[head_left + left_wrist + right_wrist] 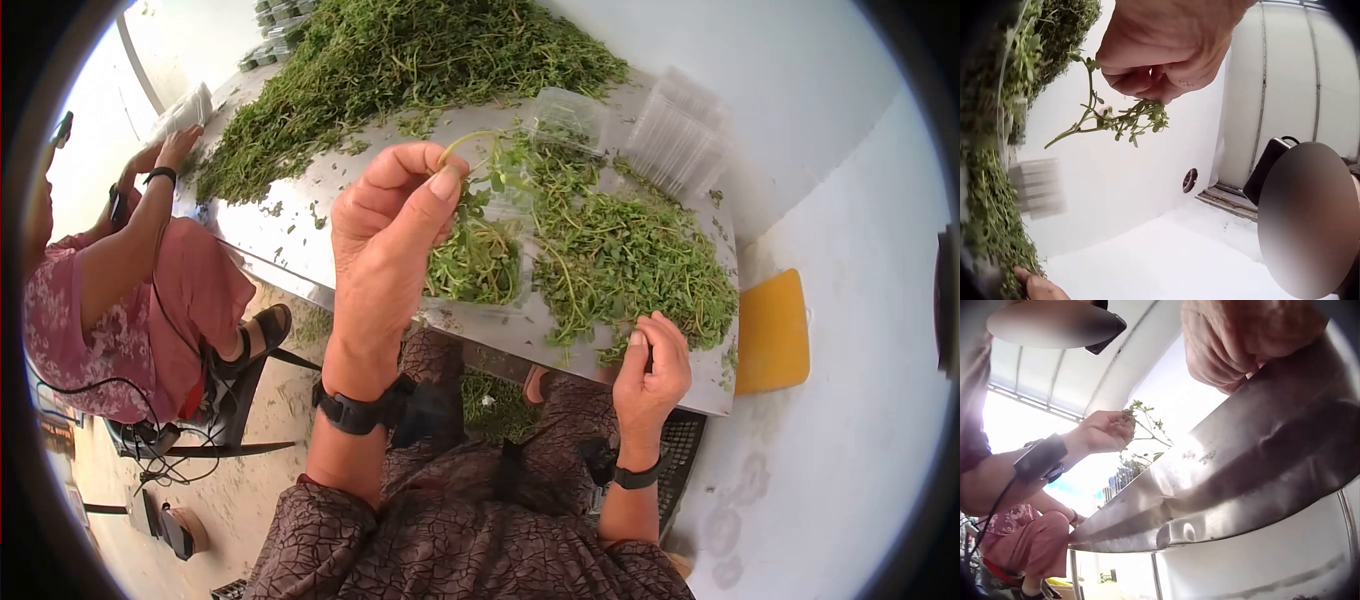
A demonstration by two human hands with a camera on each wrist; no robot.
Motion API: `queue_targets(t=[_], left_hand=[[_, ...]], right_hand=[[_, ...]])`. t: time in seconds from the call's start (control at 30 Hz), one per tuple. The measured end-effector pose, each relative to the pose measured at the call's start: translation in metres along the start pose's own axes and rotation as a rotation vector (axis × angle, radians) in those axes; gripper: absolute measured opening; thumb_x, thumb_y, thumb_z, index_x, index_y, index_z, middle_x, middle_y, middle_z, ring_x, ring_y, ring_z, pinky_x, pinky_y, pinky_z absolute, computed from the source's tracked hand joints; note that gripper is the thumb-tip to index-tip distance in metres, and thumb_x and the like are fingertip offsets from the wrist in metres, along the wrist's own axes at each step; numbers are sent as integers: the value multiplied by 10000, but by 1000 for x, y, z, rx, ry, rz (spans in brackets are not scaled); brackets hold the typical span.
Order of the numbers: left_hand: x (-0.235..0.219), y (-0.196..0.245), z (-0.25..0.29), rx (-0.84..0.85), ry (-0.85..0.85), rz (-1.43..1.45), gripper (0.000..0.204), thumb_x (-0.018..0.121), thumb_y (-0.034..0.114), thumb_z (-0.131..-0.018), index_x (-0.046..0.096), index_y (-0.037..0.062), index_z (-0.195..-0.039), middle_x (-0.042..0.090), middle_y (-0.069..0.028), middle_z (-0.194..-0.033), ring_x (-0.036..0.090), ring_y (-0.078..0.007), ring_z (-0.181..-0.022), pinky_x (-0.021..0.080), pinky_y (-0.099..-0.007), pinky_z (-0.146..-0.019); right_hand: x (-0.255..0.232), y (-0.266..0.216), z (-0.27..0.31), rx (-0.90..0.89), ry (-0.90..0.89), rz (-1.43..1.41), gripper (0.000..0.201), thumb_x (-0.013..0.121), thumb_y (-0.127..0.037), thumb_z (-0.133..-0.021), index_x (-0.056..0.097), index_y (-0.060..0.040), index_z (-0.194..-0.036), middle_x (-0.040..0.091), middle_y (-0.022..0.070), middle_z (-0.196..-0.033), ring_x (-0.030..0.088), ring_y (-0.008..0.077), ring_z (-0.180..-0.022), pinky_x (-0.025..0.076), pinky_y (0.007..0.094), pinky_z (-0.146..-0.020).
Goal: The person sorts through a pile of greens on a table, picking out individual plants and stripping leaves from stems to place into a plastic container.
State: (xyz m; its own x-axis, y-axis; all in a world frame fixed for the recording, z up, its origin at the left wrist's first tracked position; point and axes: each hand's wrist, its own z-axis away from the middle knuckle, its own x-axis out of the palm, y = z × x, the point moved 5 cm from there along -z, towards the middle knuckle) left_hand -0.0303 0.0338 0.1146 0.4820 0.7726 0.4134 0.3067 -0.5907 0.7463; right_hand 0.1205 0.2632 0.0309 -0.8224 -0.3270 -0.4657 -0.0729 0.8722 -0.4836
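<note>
My left hand (395,230) is raised over the table and pinches a leafy green sprig (1085,128) between thumb and forefinger. The sprig's pale stem arcs away to the right in the head view. Below and behind that hand is a clear plastic container (523,285) with greens inside, partly covered by the hand. At the table's front edge, my right hand (655,375) lies against the small pile of greens (640,260), its fingers loosely curled and nothing visible in them. From the right wrist view, the right hand (1241,347) sits over the metal rim.
A large heap of greens (430,50) covers the back of the metal table (300,235). Stacked clear containers (680,130) stand by the wall, with an open one (568,118) beside them. Another person (110,270) sits at the left. A yellow board (775,330) is at the right.
</note>
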Motion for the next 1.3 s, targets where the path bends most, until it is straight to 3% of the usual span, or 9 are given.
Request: queue_targets(t=[0.03,0.1,0.13,0.23,0.27,0.53,0.8,1.1,1.3], left_hand=[[-6,-2,2,1,8,1,138,617,66,-968,663,20,-1089,625,31,-940,480,-21,-732,385,-180,-638],[-11,-1,5,88,-32,-493,114,604,16,-957,672,21,-1049,622,31,-959,489,-29,-724,401,-200,-624],[-10,1,5,166,-122,-759,164,604,-49,-914,675,17,-1046,643,-15,-985,549,-78,-733,443,-229,-640],[-5,-6,15,228,-200,-1073,237,607,-82,-868,670,8,-1078,658,-71,-1018,621,-155,-798,474,-258,-682],[-5,-4,18,227,-211,-1077,319,586,-108,-847,667,20,-1128,659,-121,-1074,654,-220,-872,502,-290,-722],[-17,1,26,309,-160,-1025,386,540,-112,-856,654,35,-1194,611,-151,-1261,627,-290,-1062,517,-348,-824],[-26,9,38,304,-85,-968,474,551,-64,-866,589,64,-1321,565,-165,-1372,544,-350,-1262,457,-437,-1029],[-29,2,60,344,-197,-1187,441,667,17,-803,635,40,-1243,570,-159,-1364,544,-351,-1236,430,-463,-1038],[-22,-5,51,396,-283,-1233,308,681,-31,-724,695,43,-1023,629,-122,-1143,551,-352,-1182,412,-494,-1010]], right_hand=[[0,-1,0,-4,-7,0,91,642,8,-833,683,39,-908,717,182,-955,680,381,-1015,556,442,-858],[0,-3,-1,-10,-14,27,91,637,14,-832,685,40,-906,719,179,-956,682,369,-1013,555,433,-859],[0,-3,-1,-16,-14,27,91,637,14,-832,685,40,-906,719,179,-956,682,369,-1013,555,433,-859],[1,-1,-1,-23,-15,37,94,635,17,-831,686,43,-906,719,176,-957,683,359,-1012,554,424,-861],[1,-1,-1,-24,-12,35,97,634,19,-830,687,44,-908,720,175,-956,683,357,-1010,554,423,-859],[0,-1,1,-50,6,61,136,636,32,-819,693,42,-942,718,176,-956,680,357,-1014,553,419,-849],[-6,-6,-5,33,-31,8,260,645,-3,-834,662,34,-1091,668,203,-1163,605,373,-1170,491,445,-975],[12,-56,-11,-161,-221,111,299,708,-67,-804,676,18,-1088,661,185,-1196,546,358,-1239,430,449,-1036],[34,-56,-14,-149,-328,110,251,729,-103,-783,718,7,-1008,672,182,-1166,508,351,-1255,371,494,-1067]])
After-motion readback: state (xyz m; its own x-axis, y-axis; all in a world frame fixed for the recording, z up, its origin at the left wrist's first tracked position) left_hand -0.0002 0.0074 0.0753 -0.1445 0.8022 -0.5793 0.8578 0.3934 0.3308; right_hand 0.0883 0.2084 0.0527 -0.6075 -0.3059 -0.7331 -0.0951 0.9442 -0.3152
